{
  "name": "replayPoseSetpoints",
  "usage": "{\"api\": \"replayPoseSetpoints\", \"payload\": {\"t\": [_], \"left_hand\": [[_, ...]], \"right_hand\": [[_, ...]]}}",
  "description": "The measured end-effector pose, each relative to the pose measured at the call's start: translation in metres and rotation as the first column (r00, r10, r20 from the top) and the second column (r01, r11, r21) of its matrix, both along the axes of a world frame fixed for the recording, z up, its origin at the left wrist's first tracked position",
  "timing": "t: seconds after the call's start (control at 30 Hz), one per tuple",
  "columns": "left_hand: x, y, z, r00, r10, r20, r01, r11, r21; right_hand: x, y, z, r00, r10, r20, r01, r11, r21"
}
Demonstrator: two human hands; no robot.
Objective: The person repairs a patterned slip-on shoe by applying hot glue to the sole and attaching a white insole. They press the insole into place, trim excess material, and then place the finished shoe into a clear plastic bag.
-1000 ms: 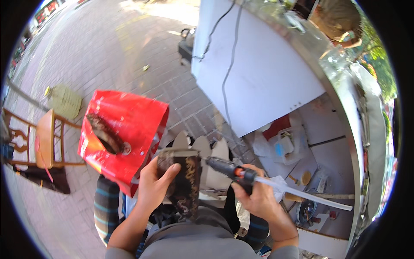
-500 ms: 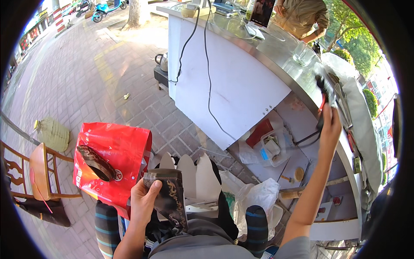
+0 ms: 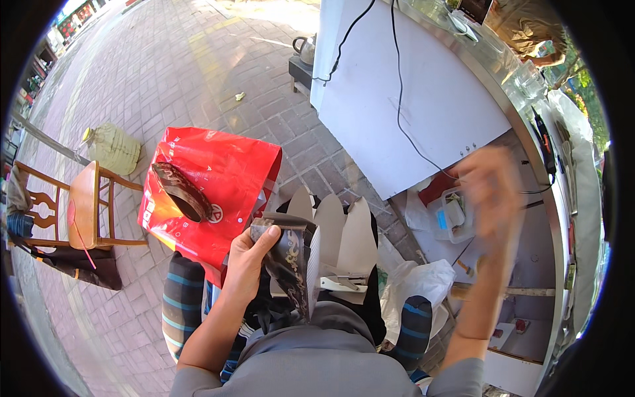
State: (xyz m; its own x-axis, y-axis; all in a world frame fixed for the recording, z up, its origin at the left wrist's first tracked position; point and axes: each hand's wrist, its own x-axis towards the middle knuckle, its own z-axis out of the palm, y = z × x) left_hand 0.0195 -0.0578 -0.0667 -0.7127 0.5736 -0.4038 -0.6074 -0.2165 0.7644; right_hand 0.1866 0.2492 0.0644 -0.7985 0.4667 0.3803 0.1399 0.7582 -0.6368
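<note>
My left hand (image 3: 249, 259) is closed, thumb on top, around a dark brown folded piece with a gold scroll pattern (image 3: 286, 264), held over my lap. My right hand (image 3: 491, 192) is smeared by motion beside the counter's open shelves, so its fingers cannot be read. Nearest to it, a slim black tool with a red part and a cord (image 3: 545, 142) rests along the counter edge. Pale card pieces with petal-shaped tips (image 3: 355, 231) stand upright on my lap. A white-handled metal tool (image 3: 344, 284) lies against them. A dark patterned ring-shaped band (image 3: 180, 192) sits on a red bag (image 3: 248, 155).
A white counter panel (image 3: 423, 92) with a hanging black cord rises ahead. Its shelves hold a clear plastic box (image 3: 456, 221). A white plastic bag (image 3: 413, 288) lies by my right knee. Left stand a wooden chair (image 3: 84, 198) and a yellowish jug (image 3: 112, 149). Another person (image 3: 529, 30) is behind the counter.
My right hand has let go of the black tool at the counter edge and come down and back toward me. My left hand keeps the patterned piece. The whole view has shifted.
</note>
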Motion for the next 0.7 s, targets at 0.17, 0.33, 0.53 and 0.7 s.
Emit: {"api": "replayPoseSetpoints", "payload": {"t": [0.17, 0.33, 0.53, 0.7], "left_hand": [[0.003, 0.0, 0.001, 1.0, 0.007, -0.023, -0.007, 1.0, 0.007], [0.007, 0.0, -0.002, 0.998, 0.055, -0.019, -0.054, 0.998, 0.042], [0.018, 0.012, -0.005, 0.962, 0.202, -0.186, -0.197, 0.979, 0.045], [0.02, 0.016, -0.002, 0.946, 0.188, -0.265, -0.198, 0.98, -0.014]], "right_hand": [[-0.061, -0.099, -0.056, 0.815, 0.574, 0.081, -0.556, 0.814, -0.168], [-0.068, -0.103, -0.073, 0.792, 0.605, 0.087, -0.562, 0.777, -0.282], [-0.065, -0.096, -0.083, 0.789, 0.605, 0.105, -0.549, 0.772, -0.32], [-0.068, -0.097, -0.087, 0.805, 0.586, 0.098, -0.543, 0.792, -0.278]]}}
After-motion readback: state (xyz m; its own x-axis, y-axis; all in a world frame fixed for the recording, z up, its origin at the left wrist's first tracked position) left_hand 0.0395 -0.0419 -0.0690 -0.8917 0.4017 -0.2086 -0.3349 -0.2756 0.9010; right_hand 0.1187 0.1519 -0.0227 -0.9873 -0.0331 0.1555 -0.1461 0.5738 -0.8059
